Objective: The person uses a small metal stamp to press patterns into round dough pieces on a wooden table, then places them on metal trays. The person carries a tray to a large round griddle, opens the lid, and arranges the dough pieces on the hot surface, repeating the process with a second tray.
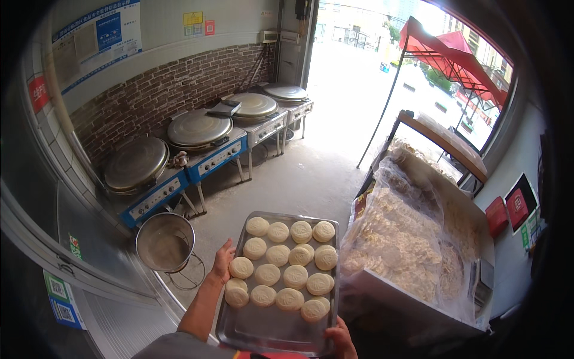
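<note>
A rectangular metal baking tray (278,327) is held out in front of me, its near end low in the view. My left hand (222,261) grips its left edge, and my right hand (339,337) has hold of the near right corner. Rows of pale round stamped pastries (267,274) lie on the tray, some of them overlapping in pairs or stacked. The near part of the tray shows bare metal.
Several round lidded electric griddles (199,129) stand on legs along the brick-patterned wall. An empty metal pot (165,242) is on a wire stand at left. To the right, a large display case (403,296) holds plastic-covered food (394,242). A doorway opens outside.
</note>
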